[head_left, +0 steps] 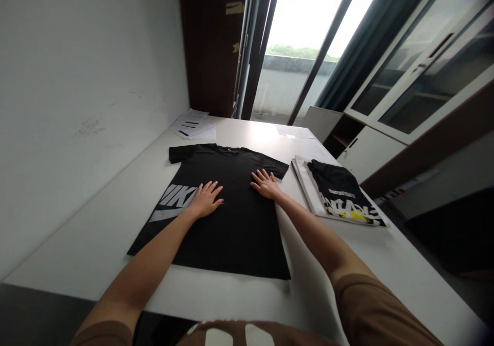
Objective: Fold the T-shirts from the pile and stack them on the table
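A black T-shirt with a grey print on its left side lies spread flat on the white table, its collar toward the window. My left hand rests palm down on the shirt's middle, beside the print, fingers spread. Near the right sleeve, my right hand also presses flat on the fabric with its fingers apart. Neither hand grips the cloth. Both sleeves stretch outward, and the hem faces me.
Folded clothes, black with white and yellow print over paler cloth, are stacked on the right. Papers lie at the far left corner, with more sheets at the far right. A wall borders the left; a cabinet stands right.
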`<state>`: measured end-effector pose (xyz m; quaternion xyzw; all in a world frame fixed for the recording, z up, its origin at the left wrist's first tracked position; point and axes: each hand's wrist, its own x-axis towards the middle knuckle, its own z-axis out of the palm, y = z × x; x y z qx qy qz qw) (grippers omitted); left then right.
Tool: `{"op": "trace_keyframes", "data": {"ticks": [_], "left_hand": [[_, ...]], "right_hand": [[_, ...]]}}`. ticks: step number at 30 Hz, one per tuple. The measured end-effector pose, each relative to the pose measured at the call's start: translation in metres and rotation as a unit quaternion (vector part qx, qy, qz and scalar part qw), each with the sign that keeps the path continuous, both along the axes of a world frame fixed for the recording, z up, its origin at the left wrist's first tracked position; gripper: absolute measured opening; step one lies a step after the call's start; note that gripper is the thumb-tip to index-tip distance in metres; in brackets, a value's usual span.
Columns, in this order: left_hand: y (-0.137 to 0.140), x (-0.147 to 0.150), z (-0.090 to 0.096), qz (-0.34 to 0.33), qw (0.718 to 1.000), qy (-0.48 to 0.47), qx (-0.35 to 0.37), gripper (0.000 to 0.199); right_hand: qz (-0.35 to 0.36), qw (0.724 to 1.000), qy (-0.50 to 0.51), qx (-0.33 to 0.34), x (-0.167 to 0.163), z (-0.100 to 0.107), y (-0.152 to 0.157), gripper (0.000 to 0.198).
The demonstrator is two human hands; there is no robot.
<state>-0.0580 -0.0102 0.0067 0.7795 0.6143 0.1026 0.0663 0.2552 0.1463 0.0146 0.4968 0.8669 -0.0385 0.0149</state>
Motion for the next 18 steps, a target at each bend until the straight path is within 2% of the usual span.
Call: {"op": "trace_keyframes", "data": {"ticks": [3, 5, 7, 11, 13, 15, 18], "left_hand": [[0.000, 0.000, 0.001, 0.002, 1.000, 0.006, -0.001, 0.063], [0.000, 0.001, 0.001, 0.004, 1.000, 0.009, -0.001, 0.062], [-0.001, 0.002, 0.001, 0.006, 1.000, 0.012, -0.003, 0.062], [-0.002, 0.002, 0.002, 0.008, 1.000, 0.012, 0.001, 0.061], [-0.002, 0.003, 0.002, 0.008, 1.000, 0.013, 0.001, 0.061], [-0.002, 0.003, 0.003, 0.010, 1.000, 0.014, -0.003, 0.062], [-0.002, 0.003, 0.005, 0.009, 1.000, 0.016, -0.008, 0.063]], "right_hand": [[-0.031, 0.999, -0.021, 0.012, 0.023, 0.005, 0.017, 0.074], [-0.017, 0.999, -0.023, 0.018, 0.024, 0.007, 0.013, 0.074], [0.035, 0.999, -0.013, 0.020, 0.015, 0.007, -0.006, 0.074], [0.201, 0.979, 0.027, 0.015, -0.014, 0.001, -0.064, 0.072], [0.230, 0.972, 0.039, 0.013, -0.019, -0.001, -0.081, 0.070], [0.204, 0.978, 0.040, 0.016, -0.015, -0.002, -0.080, 0.068], [0.121, 0.992, 0.033, 0.024, 0.006, -0.002, -0.053, 0.067]]}}
